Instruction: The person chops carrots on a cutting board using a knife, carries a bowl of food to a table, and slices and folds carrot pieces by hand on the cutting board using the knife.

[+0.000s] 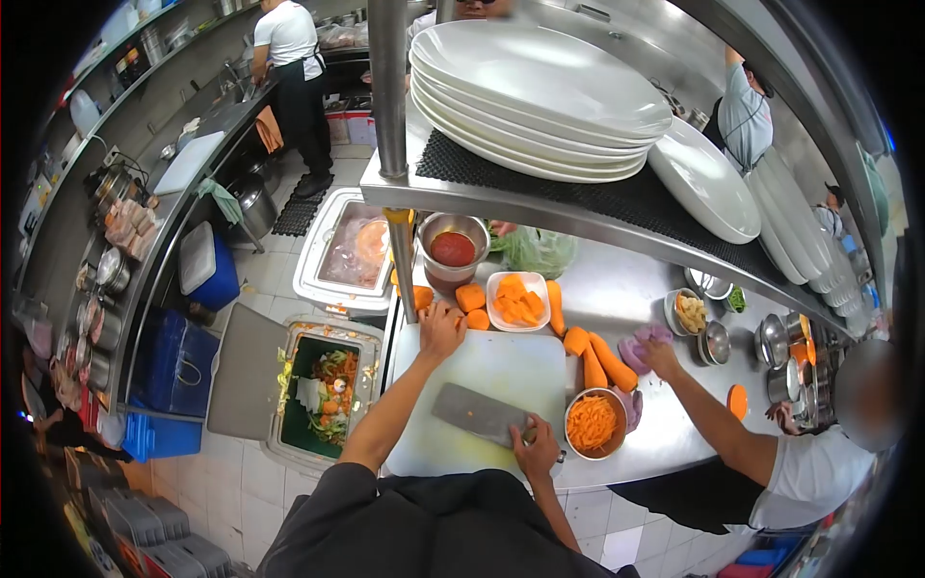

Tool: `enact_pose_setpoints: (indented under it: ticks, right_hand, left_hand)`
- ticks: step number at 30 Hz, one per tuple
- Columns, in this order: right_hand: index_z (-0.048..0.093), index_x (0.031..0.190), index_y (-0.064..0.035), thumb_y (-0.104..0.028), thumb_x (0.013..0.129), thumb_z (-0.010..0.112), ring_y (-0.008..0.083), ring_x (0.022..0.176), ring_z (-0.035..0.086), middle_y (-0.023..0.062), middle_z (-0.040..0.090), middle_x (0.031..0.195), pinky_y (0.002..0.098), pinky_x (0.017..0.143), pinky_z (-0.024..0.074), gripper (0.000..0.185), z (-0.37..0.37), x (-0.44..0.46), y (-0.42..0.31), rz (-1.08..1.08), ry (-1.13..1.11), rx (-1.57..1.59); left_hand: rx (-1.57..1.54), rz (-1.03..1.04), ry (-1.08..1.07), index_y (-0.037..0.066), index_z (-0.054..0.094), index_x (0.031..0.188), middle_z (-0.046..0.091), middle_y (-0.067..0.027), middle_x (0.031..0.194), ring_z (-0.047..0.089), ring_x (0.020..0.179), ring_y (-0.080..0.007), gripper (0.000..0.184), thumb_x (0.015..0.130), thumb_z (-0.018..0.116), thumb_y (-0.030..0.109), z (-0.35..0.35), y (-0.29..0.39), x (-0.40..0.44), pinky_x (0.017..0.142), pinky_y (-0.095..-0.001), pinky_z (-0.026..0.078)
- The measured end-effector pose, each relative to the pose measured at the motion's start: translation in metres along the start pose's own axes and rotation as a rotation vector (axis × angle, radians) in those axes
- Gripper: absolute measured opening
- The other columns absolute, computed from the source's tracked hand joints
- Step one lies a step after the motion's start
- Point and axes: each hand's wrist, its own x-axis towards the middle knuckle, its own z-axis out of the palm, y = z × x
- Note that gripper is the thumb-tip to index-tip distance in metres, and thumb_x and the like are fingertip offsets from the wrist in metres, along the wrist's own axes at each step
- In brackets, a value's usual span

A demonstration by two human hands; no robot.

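A cutting board (496, 371) lies on the steel counter before me. My right hand (536, 451) is closed on the handle end of a cleaver (474, 412), whose broad grey blade rests flat over the board. At the board's far left corner, my left hand (442, 332) is stretched out beside several carrot pieces (470, 297), fingers slightly apart; I see nothing held in it. Cut carrot chunks fill a white square container (518, 301). Whole peeled carrots (611, 362) lie right of the board, and shredded carrot (594, 424) sits in a round bowl (617, 445).
Stacked white plates (540, 87) stand on a steel shelf (578, 234) overhead. A metal bowl of red sauce (453, 249) is behind the board. Left stands a scrap bin (332, 385). A co-worker's hand (659, 356) holds a purple cloth (638, 345) at right.
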Motion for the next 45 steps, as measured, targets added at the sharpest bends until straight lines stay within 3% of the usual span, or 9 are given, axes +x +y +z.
enact_pose_setpoints:
  ticks: [4, 6, 17, 21, 27, 45]
  right_hand:
    - [0.064, 0.112, -0.0112, -0.025, 0.075, 0.084, 0.0156, 0.055, 0.054, 0.0003, 0.061, 0.083, 0.0323, 0.052, 0.0439, 0.044, 0.0, 0.002, -0.002, -0.067, 0.073, 0.02]
    - [0.064, 0.111, -0.0099, -0.029, 0.078, 0.081, 0.0209, 0.064, 0.062, 0.0032, 0.063, 0.081, 0.0354, 0.057, 0.0489, 0.041, -0.001, 0.002, -0.002, -0.031, 0.023, -0.009]
    - [0.064, 0.11, -0.0091, -0.027, 0.08, 0.079, 0.0224, 0.065, 0.063, 0.0036, 0.063, 0.081, 0.0358, 0.056, 0.0489, 0.038, 0.0, 0.002, -0.002, -0.033, 0.019, -0.009]
    - [0.064, 0.11, -0.0102, -0.027, 0.08, 0.08, 0.0209, 0.064, 0.062, 0.0029, 0.063, 0.082, 0.0349, 0.055, 0.0483, 0.037, -0.002, 0.001, -0.004, 0.006, -0.011, 0.008]
    - [0.064, 0.11, -0.011, -0.027, 0.08, 0.079, 0.0208, 0.063, 0.062, 0.0028, 0.064, 0.084, 0.0342, 0.055, 0.048, 0.037, 0.002, 0.001, 0.0, -0.012, 0.002, -0.037]
    - [0.064, 0.111, -0.0108, -0.026, 0.083, 0.077, 0.0169, 0.056, 0.057, 0.0009, 0.061, 0.081, 0.0327, 0.052, 0.0453, 0.035, -0.002, 0.004, -0.005, -0.011, -0.011, -0.022]
  left_hand:
    - [0.012, 0.018, -0.001, 0.013, 0.067, 0.087, 0.058, -0.0061, 0.094, 0.054, 0.097, -0.0262, 0.012, 0.08, 0.069, 0.022, -0.002, 0.002, -0.001, 0.084, -0.0449, 0.036]
    - [0.024, 0.023, -0.003, 0.012, 0.066, 0.089, 0.059, -0.0064, 0.095, 0.055, 0.099, -0.0262, 0.013, 0.08, 0.069, 0.022, -0.005, 0.004, -0.001, 0.084, -0.0446, 0.036]
    - [-0.127, -0.026, -0.012, 0.009, 0.061, 0.105, 0.062, -0.0102, 0.101, 0.056, 0.1, -0.0316, 0.02, 0.088, 0.064, 0.02, -0.017, 0.007, -0.014, 0.089, -0.046, 0.038]
    - [-0.233, -0.016, 0.027, 0.009, 0.061, 0.105, 0.061, -0.0101, 0.099, 0.056, 0.1, -0.0321, 0.02, 0.087, 0.065, 0.018, -0.021, 0.005, -0.019, 0.091, -0.0453, 0.039]
    - [-0.346, 0.056, 0.041, 0.009, 0.064, 0.086, 0.06, -0.007, 0.096, 0.058, 0.096, -0.029, 0.017, 0.079, 0.078, 0.017, -0.034, 0.012, -0.032, 0.086, -0.0398, 0.045]
    - [-0.321, 0.025, 0.047, 0.01, 0.065, 0.086, 0.059, -0.0036, 0.093, 0.059, 0.092, -0.0246, 0.014, 0.081, 0.076, 0.016, -0.038, 0.018, -0.026, 0.084, -0.0389, 0.043]
